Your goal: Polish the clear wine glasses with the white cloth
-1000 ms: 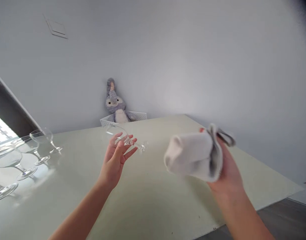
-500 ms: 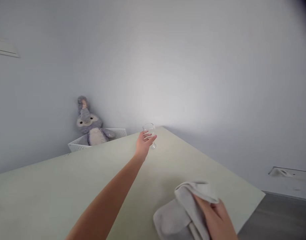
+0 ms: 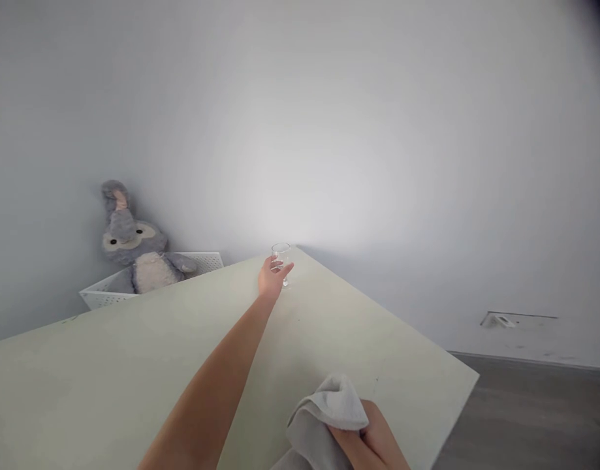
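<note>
At the far corner of the pale tabletop (image 3: pixel 133 365), my left hand (image 3: pixel 271 277) reaches out with its fingers curled round a clear stemmed glass (image 3: pixel 281 249). The glass stands upright or nearly so; the fingers cover part of its bowl, and its foot shows just below them. Close to me, at the bottom of the view, my right hand (image 3: pixel 373 437) grips a light grey cloth (image 3: pixel 324 418). The cloth is bunched and folded over the fingers, and its lower part runs out of the frame.
A grey plush rabbit (image 3: pixel 155 271) sits in a white perforated basket (image 3: pixel 104 299) beyond the table's left edge. Bare walls (image 3: pixel 378 163) meet the far side. The table's right corner juts out above a dark floor (image 3: pixel 520 411); a socket plate (image 3: pixel 503 321) is low on the right wall.
The view has turned to the right, so the rabbit, basket and table appear further left. My left hand stays at the glass. The cloth has been gathered up and shows less of its spread.
</note>
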`<state>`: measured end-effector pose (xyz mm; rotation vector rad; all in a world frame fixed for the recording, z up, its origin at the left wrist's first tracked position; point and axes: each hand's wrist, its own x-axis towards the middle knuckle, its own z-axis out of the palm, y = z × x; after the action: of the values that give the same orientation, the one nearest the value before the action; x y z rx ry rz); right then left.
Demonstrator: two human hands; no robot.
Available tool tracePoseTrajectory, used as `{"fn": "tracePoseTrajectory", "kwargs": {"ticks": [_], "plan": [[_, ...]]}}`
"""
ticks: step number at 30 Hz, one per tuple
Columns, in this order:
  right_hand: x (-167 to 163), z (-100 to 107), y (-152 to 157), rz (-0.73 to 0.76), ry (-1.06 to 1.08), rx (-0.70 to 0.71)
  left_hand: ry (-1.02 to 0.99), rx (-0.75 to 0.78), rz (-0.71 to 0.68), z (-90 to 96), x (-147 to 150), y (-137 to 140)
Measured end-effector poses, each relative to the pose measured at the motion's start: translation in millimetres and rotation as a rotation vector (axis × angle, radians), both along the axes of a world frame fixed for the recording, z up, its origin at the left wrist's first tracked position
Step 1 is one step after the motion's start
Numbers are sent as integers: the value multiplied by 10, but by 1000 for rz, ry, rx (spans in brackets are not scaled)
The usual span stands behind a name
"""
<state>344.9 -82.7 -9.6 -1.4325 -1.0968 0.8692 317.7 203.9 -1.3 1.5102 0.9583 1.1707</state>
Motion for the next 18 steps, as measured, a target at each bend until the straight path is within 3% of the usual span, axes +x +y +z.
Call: {"fn": "tracePoseTrajectory", "kwargs": {"ticks": [6, 11, 14, 17, 18], "plan": [[11, -33, -55, -107, 96, -98, 49, -3, 23, 10, -81, -92], [47, -49, -76, -262, 439, -174, 38, -83, -61, 53, -445, -583], [-5, 3, -54, -155, 736, -77, 38, -199, -321, 93, -856, -1096], [-152, 70, 1, -33, 949, -33, -21, -503, -794, 161, -1326, -1605], [-216, 90, 25, -2, 983, -38, -27, -536, -820, 195, -1477, -1747]]}}
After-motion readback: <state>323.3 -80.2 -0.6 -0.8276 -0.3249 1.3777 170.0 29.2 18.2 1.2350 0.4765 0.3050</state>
